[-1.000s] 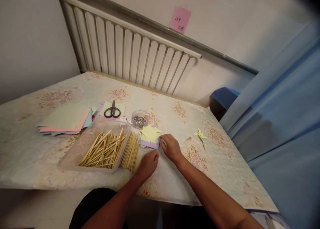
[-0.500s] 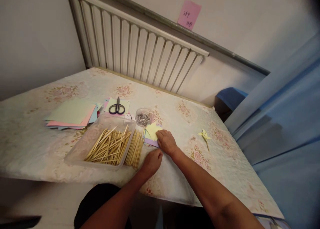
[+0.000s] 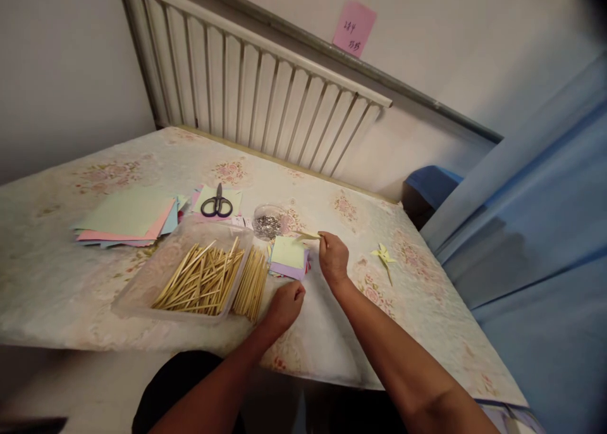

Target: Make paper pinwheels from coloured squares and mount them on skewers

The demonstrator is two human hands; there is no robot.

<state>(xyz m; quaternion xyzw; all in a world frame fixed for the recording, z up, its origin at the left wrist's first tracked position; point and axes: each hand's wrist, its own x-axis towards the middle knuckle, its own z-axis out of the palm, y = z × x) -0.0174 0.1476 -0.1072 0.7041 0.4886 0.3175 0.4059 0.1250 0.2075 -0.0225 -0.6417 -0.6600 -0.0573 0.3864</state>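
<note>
Between the fingertips of my right hand [image 3: 334, 257] is a piece of pale yellow paper [image 3: 308, 235], lifted just off the table and seen nearly edge-on. To its left lies a small stack of coloured paper squares [image 3: 288, 254], yellow on top with purple beneath. My left hand [image 3: 286, 306] rests closed in front of that stack; whatever its curled fingers hold, if anything, is hidden. Thin wooden sticks [image 3: 250, 283] lie in a bundle left of the stack. Behind it stands a clear round dish [image 3: 268, 222] of small metal pieces.
A clear plastic box [image 3: 137, 288] full of sticks stands on the left. Beyond it are larger coloured sheets [image 3: 123, 212] and black-handled scissors [image 3: 217, 205] on more paper. A finished yellow pinwheel [image 3: 383, 255] lies right. A radiator [image 3: 256, 92] lines the wall.
My right hand has picked the yellow paper piece up off the small stack and moved slightly right and back with it. My left hand stays closed in nearly the same spot.
</note>
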